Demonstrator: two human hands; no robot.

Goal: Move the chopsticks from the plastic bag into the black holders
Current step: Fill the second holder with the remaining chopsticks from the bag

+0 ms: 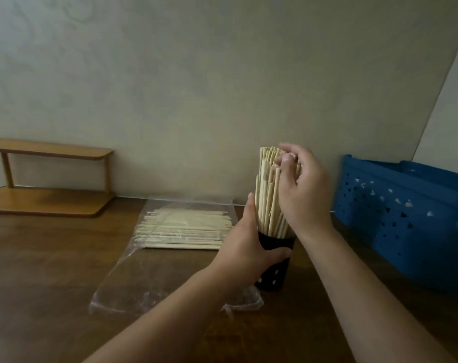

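A black holder (274,273) stands upright on the brown table, packed with a tall bundle of pale wooden chopsticks (266,195). My left hand (244,244) wraps around the holder's upper left side. My right hand (302,189) is closed around the upper part of the standing chopsticks, fingers over their tips. To the left, a clear plastic bag (133,279) lies flat on the table, with a layer of loose chopsticks (186,229) lying sideways inside its far end.
A blue perforated plastic basket (406,221) sits at the right against the wall. A small two-tier wooden shelf (49,179) stands at the back left. A plain wall runs close behind the table (39,271).
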